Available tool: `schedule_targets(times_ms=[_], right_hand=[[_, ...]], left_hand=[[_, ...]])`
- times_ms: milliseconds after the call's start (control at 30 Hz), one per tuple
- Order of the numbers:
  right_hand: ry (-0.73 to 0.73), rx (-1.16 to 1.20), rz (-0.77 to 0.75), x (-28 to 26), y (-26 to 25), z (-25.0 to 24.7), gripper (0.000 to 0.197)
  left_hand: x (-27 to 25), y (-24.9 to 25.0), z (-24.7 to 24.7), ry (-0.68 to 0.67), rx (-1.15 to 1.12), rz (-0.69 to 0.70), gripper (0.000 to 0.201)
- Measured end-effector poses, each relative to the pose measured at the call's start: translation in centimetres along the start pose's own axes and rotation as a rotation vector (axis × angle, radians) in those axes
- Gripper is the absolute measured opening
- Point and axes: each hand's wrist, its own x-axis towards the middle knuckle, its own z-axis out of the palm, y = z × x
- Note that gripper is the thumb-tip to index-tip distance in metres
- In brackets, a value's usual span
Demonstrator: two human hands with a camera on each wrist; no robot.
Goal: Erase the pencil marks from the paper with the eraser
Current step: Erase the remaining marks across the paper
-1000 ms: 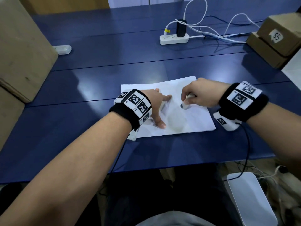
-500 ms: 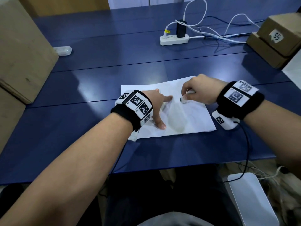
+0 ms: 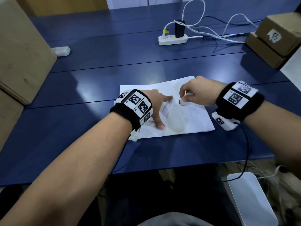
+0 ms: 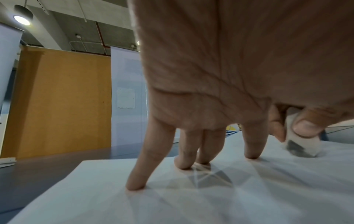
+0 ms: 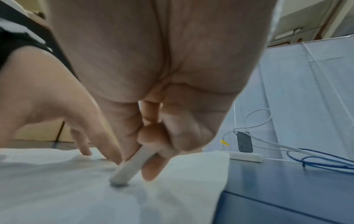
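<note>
Bench [image 3: 179, 154]: blue, carrying all items. Cardboard boxes [image 3: 275, 41]: stacked at the far right edge. Paper [image 3: 192, 121]: white sheet laid flat near the front edge; pencil marks too faint to be made out. Power strip [image 3: 172, 40]: white, set well behind the paper, cables attached. Left hand [image 3: 156, 106]: fingers straight and spread, tips pressed on the paper. Right hand [image 3: 200, 92]: fingers curled, grip closed around the eraser. Eraser [image 3: 183, 101]: white, tilted, grey-smudged end touching the paper just beside the left forefinger.

Eraser [image 3: 183, 102] on paper [image 3: 187, 121]
</note>
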Motion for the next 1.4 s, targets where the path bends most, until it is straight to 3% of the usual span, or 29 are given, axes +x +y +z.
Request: schedule_targets(times_ms=[133,200,400,467,633,700,800,867,933,1033,1100,1167,1300,1400], right_hand=[[-0.280,0.046,-0.136,-1.9,-1.1,0.2,0.008],[-0.324,0.046,-0.137,-2.0,-1.1,0.3,0.007],[-0.007,0.009,0.049,0.7,0.3,-0.3,0.010],[-0.008,0.003,0.024,0.5,0.1,-0.3,0.010],[-0.394,0.080,-0.138,-1.9,-1.5,-0.1,0.007],[-0.336,0.081,-0.123,-1.7,-1.3,-0.1,0.006],[-0.070,0.025,0.011,-0.2,-0.2,-0.3,0.011],[0.016,-0.006,0.064,0.3,0.5,-0.5,0.015],[-0.032,0.011,0.008,-0.1,0.4,-0.5,0.014],[-0.300,0.068,-0.126,-1.7,-0.3,-0.3,0.007],[-0.383,0.076,-0.148,-2.1,-0.6,-0.3,0.008],[-0.302,0.060,-0.115,-1.4,-0.2,-0.5,0.009],[-0.009,-0.007,0.012,0.1,0.7,-0.6,0.014],[-0.069,0.022,-0.051,-0.8,0.6,-0.4,0.011]], left_hand=[[-0.2,0.2,0.4,0.007,0.005,-0.032,0.130],[-0.2,0.5,0.4,0.032,0.011,-0.040,0.124],[-0.2,0.6,0.3,0.036,0.002,-0.043,0.119],[-0.3,0.7,0.3,0.042,0.008,-0.044,0.120],[-0.5,0.4,0.3,0.061,-0.007,-0.013,0.121],[-0.5,0.5,0.4,0.072,-0.012,-0.003,0.119],[-0.6,0.6,0.4,0.069,-0.014,-0.007,0.118],[-0.7,0.7,0.3,0.067,-0.017,-0.007,0.117],[-0.7,0.7,0.2,0.070,-0.027,-0.014,0.117],[-0.6,0.8,0.3,0.079,-0.046,-0.032,0.118],[-0.5,0.9,0.2,0.083,-0.055,-0.038,0.118],[-0.5,0.9,0.1,0.091,-0.060,-0.034,0.116],[-0.5,1.0,-0.2,0.101,-0.065,-0.030,0.110],[-0.4,1.1,0.0,0.121,-0.078,-0.043,0.106]])
